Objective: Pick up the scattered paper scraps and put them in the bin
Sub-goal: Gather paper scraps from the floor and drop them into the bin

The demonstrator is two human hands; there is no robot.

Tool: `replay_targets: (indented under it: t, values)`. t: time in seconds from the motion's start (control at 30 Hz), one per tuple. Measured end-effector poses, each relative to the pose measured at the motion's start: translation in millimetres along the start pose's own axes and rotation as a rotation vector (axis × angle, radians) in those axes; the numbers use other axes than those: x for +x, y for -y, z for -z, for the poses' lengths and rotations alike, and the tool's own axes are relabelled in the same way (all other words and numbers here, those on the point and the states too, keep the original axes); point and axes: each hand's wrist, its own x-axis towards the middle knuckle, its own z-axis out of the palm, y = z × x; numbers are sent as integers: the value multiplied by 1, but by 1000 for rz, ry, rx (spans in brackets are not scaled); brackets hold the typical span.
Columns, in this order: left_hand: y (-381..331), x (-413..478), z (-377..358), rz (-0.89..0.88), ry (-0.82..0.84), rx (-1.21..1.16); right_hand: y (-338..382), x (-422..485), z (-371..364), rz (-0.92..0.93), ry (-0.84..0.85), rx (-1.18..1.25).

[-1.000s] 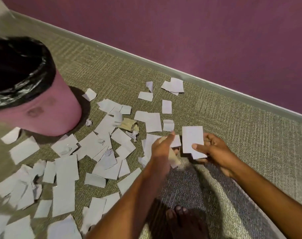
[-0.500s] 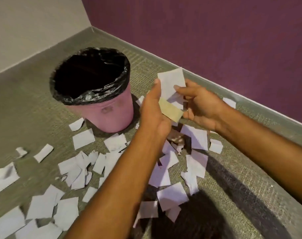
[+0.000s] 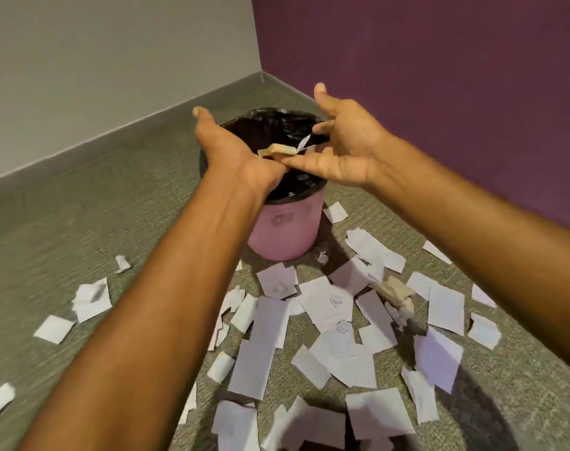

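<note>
The left hand (image 3: pixel 231 151) and right hand (image 3: pixel 345 148) are spread open. I think the tan scrap (image 3: pixel 275 150) between them should fall into the bin (image 3: pixel 283 229) just below.

One wide-angle camera rides on the person's head, facing forward and down along both arms (image 3: pixel 179 304) toward the corner where the pale grey wall (image 3: pixel 114 60) meets the dark purple wall (image 3: pixel 439 92). The round pink plastic bin (image 3: pixel 283 229) with black liner sits centre-frame at arm's reach; torn white paper scraps (image 3: pixel 270 320) on grey-green carpet (image 3: pixel 82 206) lie close below.
</note>
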Motion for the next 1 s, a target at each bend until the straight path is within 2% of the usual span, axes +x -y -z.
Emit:
replay_targets:
  t: [0.13, 0.33, 0.6, 0.73, 1.0]
  values:
    - [8, -2, 8, 8, -49, -40, -5, 9, 15, 0, -38, 21]
    - [19, -6, 13, -40, 23, 3, -2, 1, 35, 51, -44, -66]
    - [95, -16, 10, -32, 211, 208, 2, -36, 109, 138, -128, 9]
    - [138, -11, 24, 47, 247, 314, -11, -49, 158, 130, -213, 45]
    - [224, 3, 77, 232, 166, 461, -63, -67, 246, 23, -396, 140]
